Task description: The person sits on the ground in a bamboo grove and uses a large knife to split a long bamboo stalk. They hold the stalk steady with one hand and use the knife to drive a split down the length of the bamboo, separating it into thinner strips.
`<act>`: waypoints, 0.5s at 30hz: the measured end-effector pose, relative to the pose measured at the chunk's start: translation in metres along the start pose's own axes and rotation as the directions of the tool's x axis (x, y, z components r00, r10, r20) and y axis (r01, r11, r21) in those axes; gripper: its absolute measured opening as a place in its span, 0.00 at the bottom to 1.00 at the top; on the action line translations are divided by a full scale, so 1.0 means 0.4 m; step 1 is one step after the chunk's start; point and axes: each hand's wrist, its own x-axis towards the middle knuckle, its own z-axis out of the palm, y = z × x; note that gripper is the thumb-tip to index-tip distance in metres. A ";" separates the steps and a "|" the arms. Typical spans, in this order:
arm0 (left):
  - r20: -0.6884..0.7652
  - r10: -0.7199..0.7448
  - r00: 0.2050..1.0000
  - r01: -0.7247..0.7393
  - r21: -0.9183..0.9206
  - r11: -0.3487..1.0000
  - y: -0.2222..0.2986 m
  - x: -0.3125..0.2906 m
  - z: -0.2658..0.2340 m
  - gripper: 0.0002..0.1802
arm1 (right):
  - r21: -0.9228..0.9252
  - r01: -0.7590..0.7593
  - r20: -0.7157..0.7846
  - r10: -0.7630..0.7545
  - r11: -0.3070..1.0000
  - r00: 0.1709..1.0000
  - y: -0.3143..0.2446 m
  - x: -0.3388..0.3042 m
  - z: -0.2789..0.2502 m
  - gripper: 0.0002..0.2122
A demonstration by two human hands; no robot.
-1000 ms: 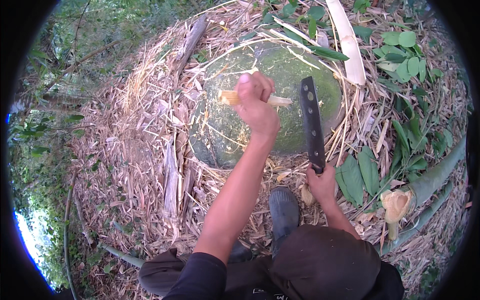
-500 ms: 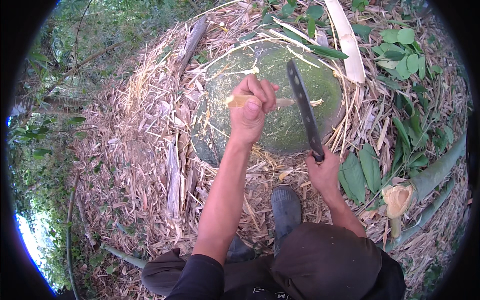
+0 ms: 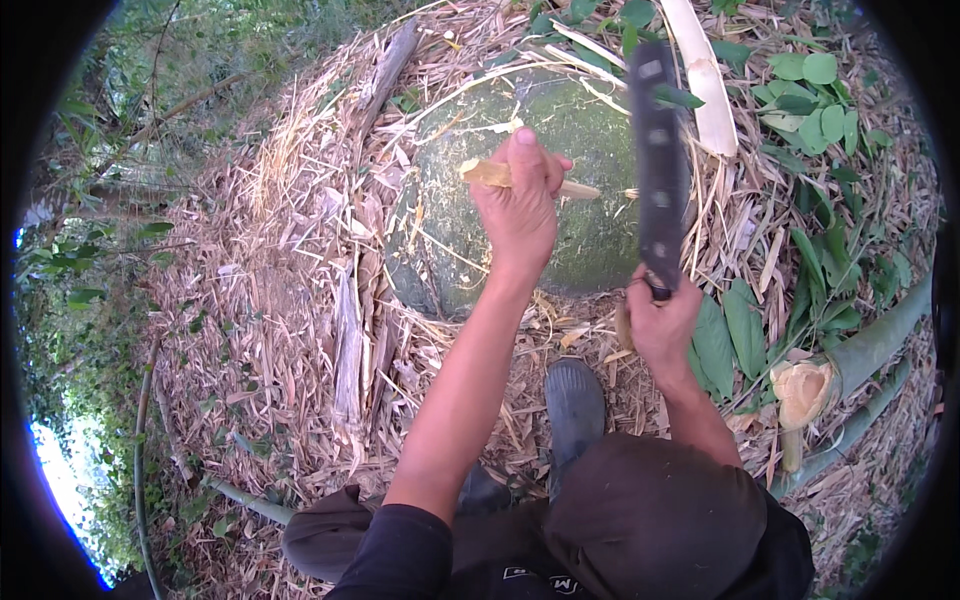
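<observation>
Pale stick (image 3: 485,173) over the mossy stone (image 3: 590,250), contact unclear — left grip (image 3: 522,205) wrapped tight round its middle. Probably light, stiff, splits lengthwise; best held mid-length, off the tapered end. Right grip (image 3: 665,322) closed round the dark knife's (image 3: 660,170) handle.

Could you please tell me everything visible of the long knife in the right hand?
The long knife has a broad, dark, metal-looking blade with a row of lighter spots, perhaps holes; it looks blurred. Its handle is mostly hidden within the right hand. The blade points forward, overlapping the right edge of the rock in this view; only the hand clearly touches it.
</observation>
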 end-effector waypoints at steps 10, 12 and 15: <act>0.064 0.017 0.998 -0.017 0.001 1.000 -0.005 0.004 0.047 0.29 | -0.155 -0.307 0.120 0.326 0.939 0.938 0.054 0.001 0.037 0.05; 0.051 0.032 0.998 -0.031 -0.027 0.999 -0.014 0.000 0.026 0.28 | -0.119 -0.277 0.103 0.290 0.953 0.952 0.032 -0.006 0.033 0.05; 0.066 0.021 0.998 -0.021 -0.006 1.000 -0.014 -0.013 0.040 0.27 | -0.053 -0.123 0.020 0.124 0.991 0.992 0.021 -0.027 0.013 0.04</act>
